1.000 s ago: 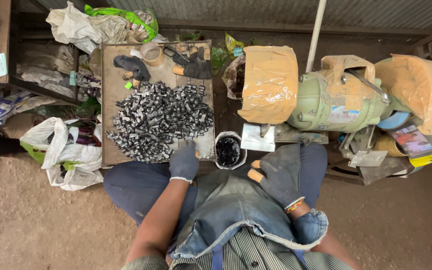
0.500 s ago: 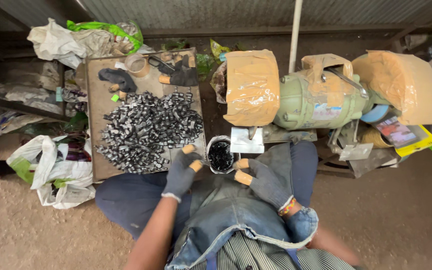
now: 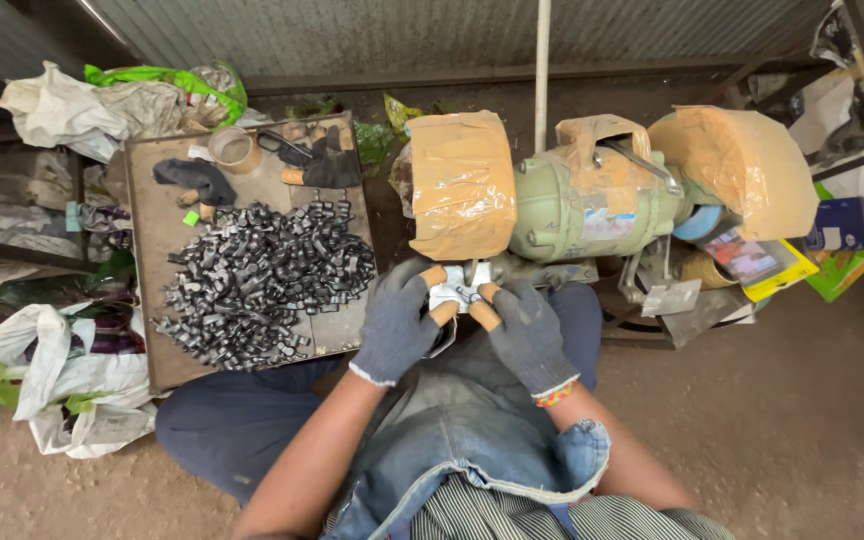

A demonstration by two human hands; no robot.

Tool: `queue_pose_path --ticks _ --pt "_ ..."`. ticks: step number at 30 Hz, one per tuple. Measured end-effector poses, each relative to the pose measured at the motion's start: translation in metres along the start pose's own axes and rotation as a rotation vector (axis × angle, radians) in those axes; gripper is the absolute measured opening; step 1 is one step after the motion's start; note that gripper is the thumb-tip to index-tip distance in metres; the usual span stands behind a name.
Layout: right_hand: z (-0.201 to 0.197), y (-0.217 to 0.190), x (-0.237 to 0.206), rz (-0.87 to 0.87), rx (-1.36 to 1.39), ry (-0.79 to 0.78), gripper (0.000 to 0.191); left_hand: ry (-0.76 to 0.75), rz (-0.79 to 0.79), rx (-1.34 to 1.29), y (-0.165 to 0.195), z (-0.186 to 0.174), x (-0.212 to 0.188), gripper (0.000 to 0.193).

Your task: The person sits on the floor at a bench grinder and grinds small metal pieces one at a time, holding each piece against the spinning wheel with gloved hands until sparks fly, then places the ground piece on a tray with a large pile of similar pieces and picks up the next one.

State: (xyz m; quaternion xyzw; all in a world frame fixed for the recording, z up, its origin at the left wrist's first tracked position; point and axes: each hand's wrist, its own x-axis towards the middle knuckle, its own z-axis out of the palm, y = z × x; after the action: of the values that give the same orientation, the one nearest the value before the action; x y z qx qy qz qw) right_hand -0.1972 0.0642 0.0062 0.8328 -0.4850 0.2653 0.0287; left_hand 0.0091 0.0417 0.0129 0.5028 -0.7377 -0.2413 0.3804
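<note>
Both my hands wear grey gloves with the fingertips cut off. My left hand and my right hand meet in front of the green bench grinder. Together they pinch a small shiny metal piece. The piece sits on a pale rest just below the grinder's left wheel cover, which is wrapped in brown cardboard and tape. The wheel itself is hidden by that wrap. A heap of dark metal pieces lies on a flat tray to the left of my left hand.
A second cardboard-wrapped cover sits at the grinder's right end. On the tray's far side are a tape roll and spare gloves. White plastic bags lie at the left, and boxes and papers at the right. A white pole rises behind the grinder.
Both hands have moved up from my lap to the grinder's rest and closed on a small metal piece. The small cup of dark parts is now hidden behind my left hand.
</note>
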Motion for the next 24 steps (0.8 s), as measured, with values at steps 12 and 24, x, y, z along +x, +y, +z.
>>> queue_pose_path --ticks 12,24 --pt "0.019 0.031 0.006 0.102 0.261 -0.067 0.021 -0.235 0.246 -0.007 -0.037 0.017 0.027 0.023" --pt "0.034 0.036 0.016 0.218 0.378 -0.108 0.041 -0.169 0.258 0.015 -0.042 0.010 0.011 0.021"
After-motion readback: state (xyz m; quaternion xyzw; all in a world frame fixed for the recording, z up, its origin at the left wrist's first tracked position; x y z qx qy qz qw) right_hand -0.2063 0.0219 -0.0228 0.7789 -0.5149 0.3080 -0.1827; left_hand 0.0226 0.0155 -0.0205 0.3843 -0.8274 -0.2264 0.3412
